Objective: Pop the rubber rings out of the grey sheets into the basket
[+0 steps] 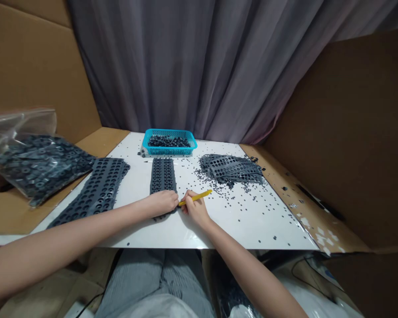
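In the head view, a dark grey rubber sheet with rows of round parts lies in the middle of the white table. My left hand rests across its near end, with closed fingers gripping its right edge. My right hand is closed around a yellow pen-like tool, held like a pencil. The tool's lower end points at the sheet's edge beside my left fingertips; what it touches there is hidden by my fingers.
A blue basket of small black parts stands at the back. On the left are a stack of perforated sheets and a clear bag of black rings. Punched sheets lie at right among scattered bits. Cardboard walls flank the table.
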Demonstrator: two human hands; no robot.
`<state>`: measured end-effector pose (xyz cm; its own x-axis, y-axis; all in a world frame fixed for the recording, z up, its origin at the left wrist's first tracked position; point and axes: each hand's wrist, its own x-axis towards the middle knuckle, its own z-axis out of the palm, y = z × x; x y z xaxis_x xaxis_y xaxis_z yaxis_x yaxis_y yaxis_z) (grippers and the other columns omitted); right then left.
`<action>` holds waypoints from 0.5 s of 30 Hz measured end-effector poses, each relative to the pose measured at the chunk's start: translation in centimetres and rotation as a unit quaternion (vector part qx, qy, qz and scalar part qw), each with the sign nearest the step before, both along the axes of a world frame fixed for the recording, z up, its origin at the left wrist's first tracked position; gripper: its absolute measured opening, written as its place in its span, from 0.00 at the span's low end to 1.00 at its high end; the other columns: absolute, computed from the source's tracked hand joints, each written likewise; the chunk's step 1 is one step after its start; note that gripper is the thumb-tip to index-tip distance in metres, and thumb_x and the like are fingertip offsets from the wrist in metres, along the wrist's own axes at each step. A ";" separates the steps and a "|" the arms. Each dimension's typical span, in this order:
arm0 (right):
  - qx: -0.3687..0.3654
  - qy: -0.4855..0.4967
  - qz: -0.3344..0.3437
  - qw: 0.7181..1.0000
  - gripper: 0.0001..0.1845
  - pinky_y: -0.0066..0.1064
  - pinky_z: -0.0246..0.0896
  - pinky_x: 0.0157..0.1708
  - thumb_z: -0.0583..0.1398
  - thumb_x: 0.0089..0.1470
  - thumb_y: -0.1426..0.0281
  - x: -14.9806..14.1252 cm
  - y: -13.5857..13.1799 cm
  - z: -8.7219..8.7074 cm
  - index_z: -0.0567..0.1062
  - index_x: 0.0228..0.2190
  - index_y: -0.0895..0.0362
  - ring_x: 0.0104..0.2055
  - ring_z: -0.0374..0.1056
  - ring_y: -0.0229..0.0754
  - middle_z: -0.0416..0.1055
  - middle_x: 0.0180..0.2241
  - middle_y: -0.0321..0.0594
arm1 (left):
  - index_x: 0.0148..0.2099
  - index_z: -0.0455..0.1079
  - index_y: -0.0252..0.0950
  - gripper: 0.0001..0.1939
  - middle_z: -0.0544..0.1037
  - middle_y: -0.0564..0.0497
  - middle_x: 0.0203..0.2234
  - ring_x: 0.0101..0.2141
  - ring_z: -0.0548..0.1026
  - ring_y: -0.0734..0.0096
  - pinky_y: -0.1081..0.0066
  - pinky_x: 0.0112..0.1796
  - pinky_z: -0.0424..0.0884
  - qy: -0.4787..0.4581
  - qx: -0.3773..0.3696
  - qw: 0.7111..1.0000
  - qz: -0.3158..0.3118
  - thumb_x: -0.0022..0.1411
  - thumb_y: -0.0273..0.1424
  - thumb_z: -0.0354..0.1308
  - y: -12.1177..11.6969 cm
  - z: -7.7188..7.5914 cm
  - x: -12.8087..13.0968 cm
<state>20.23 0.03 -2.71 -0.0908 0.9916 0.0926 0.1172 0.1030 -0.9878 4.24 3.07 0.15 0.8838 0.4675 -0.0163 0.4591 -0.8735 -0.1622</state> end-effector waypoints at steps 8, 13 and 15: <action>-0.007 0.008 0.004 1.000 0.10 0.24 0.52 0.18 0.49 0.47 0.75 0.1 0.1 -0.4 0.65 0.18 0.56 0.16 0.58 0.34 0.62 0.13 0.33 | 0.36 0.65 0.35 0.10 0.73 0.50 0.31 0.34 0.71 0.68 0.70 0.36 0.66 -0.332 -0.222 0.898 0.183 0.64 0.31 0.44 1.8 0.0 -2.7; -0.087 0.095 -0.010 0.992 0.07 0.25 0.56 0.17 0.49 0.45 0.72 0.1 0.5 0.3 0.66 0.21 0.57 0.15 0.61 0.34 0.66 0.15 0.34 | 0.43 0.66 0.35 0.12 0.73 0.51 0.31 0.30 0.72 0.70 0.70 0.33 0.68 -0.388 -0.367 0.811 0.238 0.62 0.35 0.47 2.7 1.4 -4.1; -0.087 0.108 -0.025 0.990 0.07 0.24 0.56 0.17 0.49 0.45 0.71 0.0 0.8 0.5 0.66 0.22 0.57 0.15 0.61 0.34 0.67 0.15 0.33 | 0.43 0.68 0.35 0.12 0.73 0.50 0.34 0.31 0.72 0.70 0.70 0.34 0.68 -0.365 -0.362 0.831 0.214 0.61 0.33 0.49 2.6 1.5 -3.9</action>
<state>20.24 0.85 -2.22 -0.0380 0.9969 -0.0690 -0.0971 -0.0724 -0.9926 0.38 5.71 1.67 0.5368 0.8429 0.0366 0.4989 -0.3522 0.7919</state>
